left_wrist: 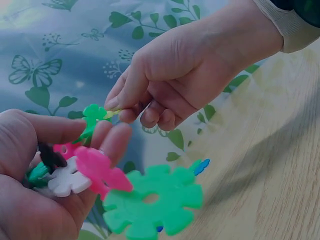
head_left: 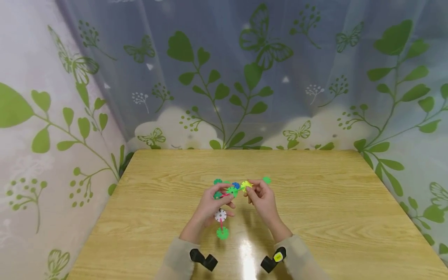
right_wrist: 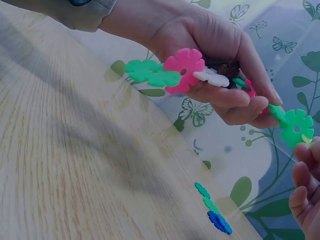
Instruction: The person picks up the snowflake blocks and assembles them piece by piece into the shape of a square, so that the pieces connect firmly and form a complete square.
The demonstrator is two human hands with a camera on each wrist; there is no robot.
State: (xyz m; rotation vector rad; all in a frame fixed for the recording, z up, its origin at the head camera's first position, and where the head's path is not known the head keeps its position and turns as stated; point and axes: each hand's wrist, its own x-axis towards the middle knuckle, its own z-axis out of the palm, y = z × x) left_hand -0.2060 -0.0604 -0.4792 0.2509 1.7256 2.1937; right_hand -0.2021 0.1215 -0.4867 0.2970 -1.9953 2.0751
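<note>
My left hand (head_left: 209, 204) holds a chain of slotted plastic snowflake discs. From its lower end come a green disc (right_wrist: 152, 73), a pink disc (right_wrist: 184, 70) and a white disc (left_wrist: 70, 178), then dark and teal pieces partly hidden by the fingers. At the upper end, a green disc (right_wrist: 296, 128) sticks out past the fingertips. My right hand (head_left: 263, 198) pinches a yellow disc (head_left: 246, 186) between thumb and index finger. The yellow disc's edge meets that upper green disc; whether they interlock I cannot tell.
Beyond the left hand, a teal disc (right_wrist: 202, 189), a green disc (right_wrist: 210, 204) and a blue disc (right_wrist: 220, 223) lie in a row on the wooden table (head_left: 332, 202). Another green disc (head_left: 267, 180) lies behind the right hand. A leaf-patterned curtain (head_left: 224, 77) hangs behind the table.
</note>
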